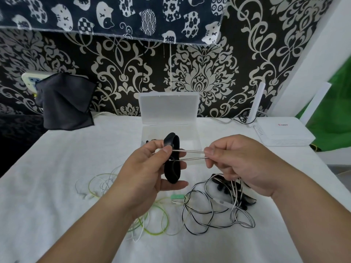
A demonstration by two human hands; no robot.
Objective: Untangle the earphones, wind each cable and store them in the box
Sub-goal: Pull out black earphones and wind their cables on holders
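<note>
My left hand (pixel 150 168) grips a black looped strap (pixel 171 160) and pinches the end of a black-and-white earphone cable against it. Two strands of that cable (pixel 190 155) run taut to my right hand (pixel 237 164), which pinches them between thumb and fingers. The rest of the black-and-white cable (pixel 210 213) hangs from my right hand and lies in loose tangled loops on the white cloth. A green-and-white earphone cable (pixel 157 224) lies tangled under my left wrist. The clear plastic box (pixel 197 137) stands open behind my hands, lid upright.
A white table (pixel 76 158) covered with cloth carries everything. A white router (pixel 284 133) with antennas sits at the back right. A dark cloth (pixel 64 103) hangs over a wall socket at the back left. Patterned wallpaper rises right behind the box.
</note>
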